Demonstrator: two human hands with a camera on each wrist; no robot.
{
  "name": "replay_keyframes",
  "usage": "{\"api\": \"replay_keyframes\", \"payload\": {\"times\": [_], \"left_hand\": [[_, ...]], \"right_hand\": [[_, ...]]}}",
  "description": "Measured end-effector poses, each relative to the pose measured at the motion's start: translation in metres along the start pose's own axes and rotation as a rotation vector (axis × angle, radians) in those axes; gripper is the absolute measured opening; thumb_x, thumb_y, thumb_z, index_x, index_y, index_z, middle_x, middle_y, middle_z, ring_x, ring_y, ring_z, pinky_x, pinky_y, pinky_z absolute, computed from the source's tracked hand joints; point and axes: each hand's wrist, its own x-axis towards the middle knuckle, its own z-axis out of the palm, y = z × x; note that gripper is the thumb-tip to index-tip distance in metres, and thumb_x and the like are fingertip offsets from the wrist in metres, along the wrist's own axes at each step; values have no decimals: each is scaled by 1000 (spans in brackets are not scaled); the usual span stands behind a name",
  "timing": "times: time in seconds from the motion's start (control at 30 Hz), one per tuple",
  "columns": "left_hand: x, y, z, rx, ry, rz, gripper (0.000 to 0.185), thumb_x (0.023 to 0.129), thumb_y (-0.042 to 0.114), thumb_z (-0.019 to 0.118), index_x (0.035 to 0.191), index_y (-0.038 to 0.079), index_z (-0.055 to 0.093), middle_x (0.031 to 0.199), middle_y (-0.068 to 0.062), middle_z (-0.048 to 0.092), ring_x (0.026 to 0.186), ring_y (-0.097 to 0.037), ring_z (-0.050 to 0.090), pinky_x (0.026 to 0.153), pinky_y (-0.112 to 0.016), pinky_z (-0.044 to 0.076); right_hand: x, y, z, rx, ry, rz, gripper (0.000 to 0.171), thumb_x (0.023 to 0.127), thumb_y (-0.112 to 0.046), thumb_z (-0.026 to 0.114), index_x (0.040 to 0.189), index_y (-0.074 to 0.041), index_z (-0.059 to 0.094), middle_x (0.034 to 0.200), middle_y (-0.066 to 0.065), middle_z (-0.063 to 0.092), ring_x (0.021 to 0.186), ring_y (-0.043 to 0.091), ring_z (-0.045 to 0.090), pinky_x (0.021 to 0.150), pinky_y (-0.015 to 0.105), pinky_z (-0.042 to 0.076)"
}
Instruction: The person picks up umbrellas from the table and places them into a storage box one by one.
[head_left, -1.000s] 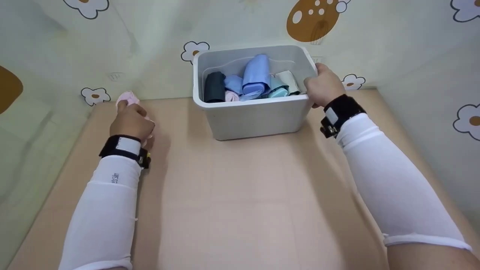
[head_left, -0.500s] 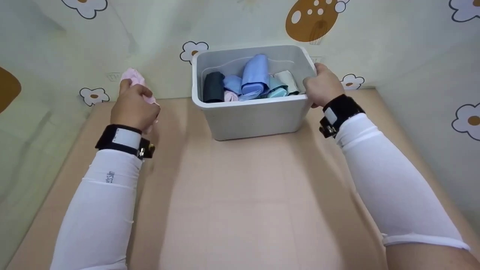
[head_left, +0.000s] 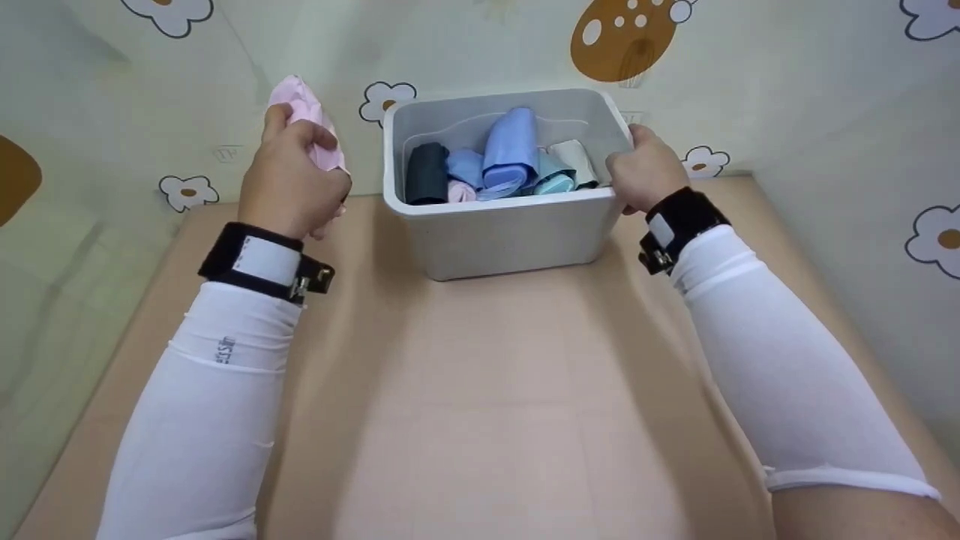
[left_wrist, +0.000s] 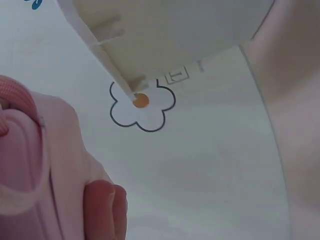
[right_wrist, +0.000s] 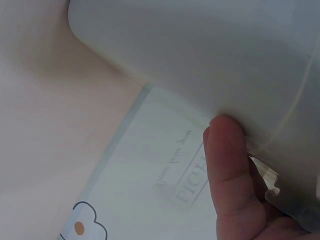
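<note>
A white plastic bin stands at the back of the table, filled with rolled cloths in blue, black, light blue and grey. My left hand is raised left of the bin and grips a pink rolled cloth; the left wrist view shows the pink cloth against my fingertip, with the bin's corner above. My right hand grips the bin's right rim, and in the right wrist view my finger presses on the bin wall.
The beige tabletop stretches toward me between my white-sleeved arms. Walls covered in pale flower-patterned sheeting close in behind and at both sides, near the bin.
My left hand has lifted the pink cloth off the table and carried it up and rightward toward the bin. My right hand has stayed on the bin's rim.
</note>
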Motion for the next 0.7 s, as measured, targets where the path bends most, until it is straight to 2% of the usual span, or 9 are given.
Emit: {"api": "replay_keyframes", "payload": {"times": [0.1,0.27,0.33,0.5,0.7], "left_hand": [[-2,14,2,-22,3,27,47,89,12,64,137,11,61,177,6,12,141,-38,49,77,-41,63],[-4,36,9,-54,-3,78,46,89,10,65,135,11,62,177,7,12,148,-35,44,99,-45,59],[-4,44,13,-64,-10,93,46,90,10,65,135,12,63,177,7,11,150,-34,42,100,-45,59],[-3,62,26,-88,-45,113,45,92,10,64,136,17,62,176,10,11,149,-32,43,94,-42,62],[4,77,44,-97,-77,120,42,91,12,65,133,18,62,176,10,12,150,-29,42,112,-39,50]], "right_hand": [[0,0,0,8,-2,3,69,105,-24,38,170,-20,14,166,13,41,137,36,52,83,44,62],[-1,0,0,17,1,12,70,105,-25,39,170,-21,12,167,13,40,137,35,51,85,44,62],[-1,0,0,15,6,15,71,105,-25,39,170,-21,12,166,13,40,136,35,51,84,44,62],[-1,0,0,13,11,17,71,105,-24,39,170,-20,12,166,13,40,136,35,51,85,45,62],[-1,0,0,8,10,-4,69,104,-23,40,169,-19,18,163,13,44,132,34,53,84,47,62]]}}
